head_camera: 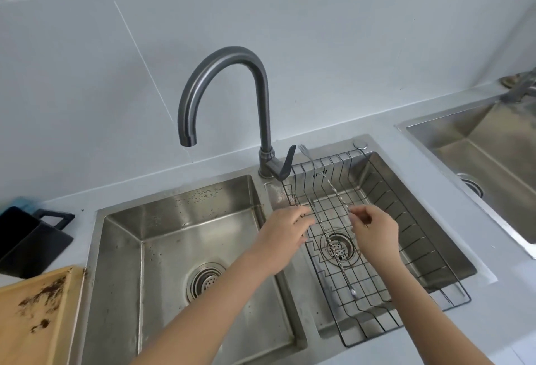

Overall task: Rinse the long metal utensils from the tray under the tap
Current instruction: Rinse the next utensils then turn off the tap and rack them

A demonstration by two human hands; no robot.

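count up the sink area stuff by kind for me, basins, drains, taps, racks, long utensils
sink basins: 3 (left, middle, right)
drain strainers: 3 ()
gooseneck tap: 1
wire rack: 1
long metal utensils: 1 certain, a twisted bar spoon pinched in the right hand; the left hand may hide another
total: 9

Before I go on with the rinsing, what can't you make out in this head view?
- Left hand: fingertips blurred over the wire rack; a grip cannot be confirmed.
- Right hand covers the middle of the long twisted spoon.
- Tap: any running water is too faint to tell.
- Wooden tray: cut off by the left edge.
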